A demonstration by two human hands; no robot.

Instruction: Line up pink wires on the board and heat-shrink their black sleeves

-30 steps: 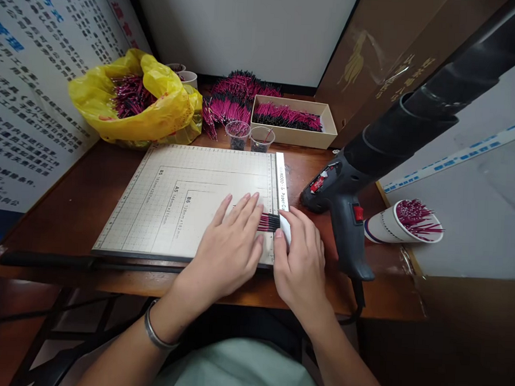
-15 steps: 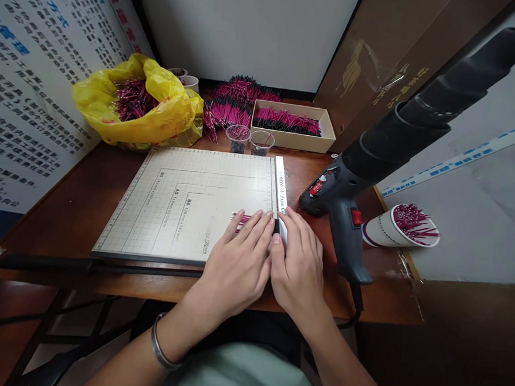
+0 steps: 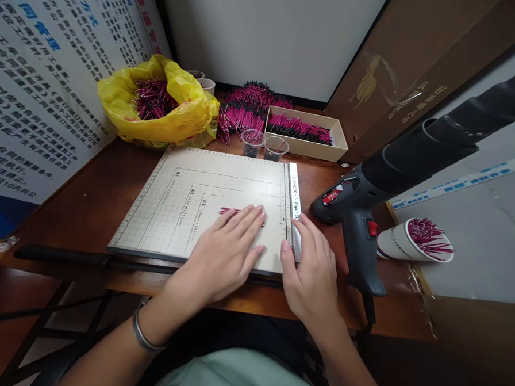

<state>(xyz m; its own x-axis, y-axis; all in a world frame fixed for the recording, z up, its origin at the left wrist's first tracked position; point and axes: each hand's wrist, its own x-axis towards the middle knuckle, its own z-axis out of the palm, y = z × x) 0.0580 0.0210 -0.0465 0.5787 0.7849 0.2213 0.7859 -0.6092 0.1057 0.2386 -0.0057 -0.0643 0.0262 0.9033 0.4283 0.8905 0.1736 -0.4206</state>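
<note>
My left hand [image 3: 224,254] lies flat on a paper cutter [image 3: 152,216], fingers stretched out over a small bunch of pink wires [image 3: 227,210]. Only the ends of these wires show past the fingers; the rest are covered by the hand. My right hand [image 3: 311,271] is at the cutter's right edge, beside the white printed strip [image 3: 293,183], with thumb and fingers apart and nothing visible in it. Along the front edge lies the cutter's lowered black handle [image 3: 59,256].
Behind the cutter are a yellow bag [image 3: 192,117] of wires, wire piles [image 3: 244,114], two clear cups [image 3: 276,151] and a cardboard box [image 3: 303,149] of wires. A heat gun [image 3: 354,227] stands at right, near a tipped paper cup [image 3: 395,240] holding pink wires.
My left hand has slid left with the wires, away from the cutter's right edge. My hands have drawn apart; the black wire ends at the edge no longer show. The view has shifted slightly.
</note>
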